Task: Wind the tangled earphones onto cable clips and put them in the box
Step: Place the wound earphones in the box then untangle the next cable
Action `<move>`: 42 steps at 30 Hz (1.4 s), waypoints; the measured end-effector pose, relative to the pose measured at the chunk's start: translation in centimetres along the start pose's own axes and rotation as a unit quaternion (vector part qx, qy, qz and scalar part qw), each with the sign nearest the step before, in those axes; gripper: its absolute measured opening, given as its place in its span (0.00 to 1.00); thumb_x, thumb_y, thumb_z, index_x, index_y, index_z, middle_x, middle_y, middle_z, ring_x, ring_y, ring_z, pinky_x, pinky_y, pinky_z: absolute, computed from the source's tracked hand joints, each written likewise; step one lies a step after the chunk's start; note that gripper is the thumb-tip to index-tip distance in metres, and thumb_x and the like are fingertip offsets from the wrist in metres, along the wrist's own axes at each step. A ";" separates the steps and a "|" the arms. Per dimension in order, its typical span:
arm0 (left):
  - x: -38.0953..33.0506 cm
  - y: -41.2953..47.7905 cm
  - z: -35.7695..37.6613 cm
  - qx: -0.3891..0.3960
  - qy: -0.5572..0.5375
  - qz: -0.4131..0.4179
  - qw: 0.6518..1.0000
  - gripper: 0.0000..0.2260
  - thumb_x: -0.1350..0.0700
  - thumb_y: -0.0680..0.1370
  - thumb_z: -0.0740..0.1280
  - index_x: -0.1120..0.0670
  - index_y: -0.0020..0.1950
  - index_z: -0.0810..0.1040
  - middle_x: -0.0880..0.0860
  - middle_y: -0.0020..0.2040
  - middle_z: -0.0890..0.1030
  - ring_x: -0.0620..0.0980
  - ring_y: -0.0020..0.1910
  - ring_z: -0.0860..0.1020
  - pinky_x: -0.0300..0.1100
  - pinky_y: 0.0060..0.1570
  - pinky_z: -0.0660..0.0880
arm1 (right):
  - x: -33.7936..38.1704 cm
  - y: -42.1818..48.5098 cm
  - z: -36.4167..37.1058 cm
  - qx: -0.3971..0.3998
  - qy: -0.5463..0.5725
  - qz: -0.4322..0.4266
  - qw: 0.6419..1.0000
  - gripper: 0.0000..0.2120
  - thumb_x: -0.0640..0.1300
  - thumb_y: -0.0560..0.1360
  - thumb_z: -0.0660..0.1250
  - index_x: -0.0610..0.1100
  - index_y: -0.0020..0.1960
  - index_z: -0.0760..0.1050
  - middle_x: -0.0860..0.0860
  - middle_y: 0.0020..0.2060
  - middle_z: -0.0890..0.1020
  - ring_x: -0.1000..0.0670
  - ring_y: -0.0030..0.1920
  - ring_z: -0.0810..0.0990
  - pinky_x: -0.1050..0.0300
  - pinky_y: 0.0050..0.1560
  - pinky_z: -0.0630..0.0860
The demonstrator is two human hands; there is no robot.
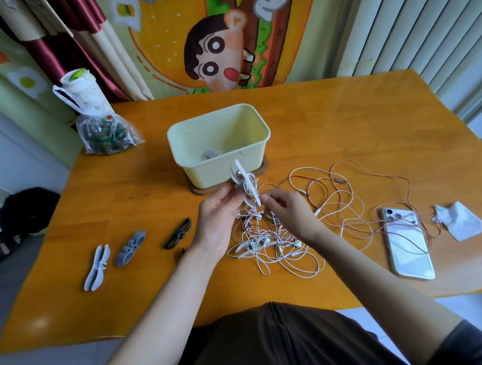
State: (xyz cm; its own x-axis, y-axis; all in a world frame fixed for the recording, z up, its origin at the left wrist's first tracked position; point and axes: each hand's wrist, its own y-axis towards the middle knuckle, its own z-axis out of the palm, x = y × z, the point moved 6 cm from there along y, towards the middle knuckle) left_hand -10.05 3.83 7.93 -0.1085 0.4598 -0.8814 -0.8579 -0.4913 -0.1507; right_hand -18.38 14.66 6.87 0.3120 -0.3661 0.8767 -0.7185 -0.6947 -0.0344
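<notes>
**Step in hand.** We judge this to be the winding of one white earphone. The box already holds a grey item, likely a wound clip, though we cannot tell for sure.

**Left hand** (219,219): fingers curled round the white cable clip (244,185), which it holds tilted above the table, just in front of the box (218,139).

**Right hand** (289,213): thumb and forefinger pinch the white cord just beside the clip's lower end.

**Cable clip.** Flat, long and narrow-waisted, with several turns of white cord bunched round its middle. The cord runs down from it into the tangle.

**Tangled earphones** (279,241): white and pink-red leads are looped over one another on the table (342,115), below and right of the hands. The pink-red strands trail across the phone (407,243).

**Spare clips.** These lie left of the hands: one pale (97,266), one grey (130,248) and one black (178,233).

**Next move, as we judge it.** The free length must be drawn out of the knot without dragging its neighbours along. The last of the cord is then lapped on and caught in the clip's notch, and the bundle is lowered into the box.

**Risk.** Thin cords snag easily, and a hard pull would tighten the tangle.
</notes>
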 end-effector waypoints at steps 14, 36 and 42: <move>0.6 0.6 -3.9 -0.181 0.221 0.077 0.955 0.14 0.65 0.75 0.69 0.49 0.55 0.82 0.46 0.47 0.84 0.39 0.47 0.80 0.30 0.48 0.73 | 1.4 -1.6 3.3 0.060 -0.071 -0.040 0.995 0.11 0.43 0.80 0.59 0.43 0.50 0.80 0.53 0.34 0.78 0.53 0.30 0.75 0.65 0.31 0.69; 3.3 -0.3 -3.5 0.065 0.410 -0.046 0.909 0.16 0.64 0.74 0.71 0.55 0.61 0.80 0.49 0.56 0.82 0.40 0.50 0.79 0.31 0.53 0.73 | 1.8 0.8 -2.1 0.054 -0.272 -0.058 0.959 0.10 0.48 0.78 0.63 0.49 0.47 0.82 0.52 0.42 0.83 0.51 0.39 0.79 0.57 0.36 0.74; 3.4 -0.4 -3.3 0.097 0.388 -0.100 0.911 0.15 0.66 0.75 0.69 0.58 0.61 0.79 0.48 0.52 0.82 0.38 0.48 0.79 0.25 0.46 0.73 | 1.5 0.6 -2.0 0.058 -0.286 -0.048 0.955 0.10 0.48 0.78 0.63 0.48 0.49 0.82 0.54 0.43 0.83 0.56 0.36 0.76 0.63 0.33 0.72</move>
State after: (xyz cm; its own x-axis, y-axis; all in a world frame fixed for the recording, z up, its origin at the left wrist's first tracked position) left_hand -8.39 3.19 3.48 0.3826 -0.1731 -0.9076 -0.9024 -0.2807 -0.3269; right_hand -19.59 14.91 9.16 0.6857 -0.5523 0.4741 -0.6057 -0.7942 -0.0490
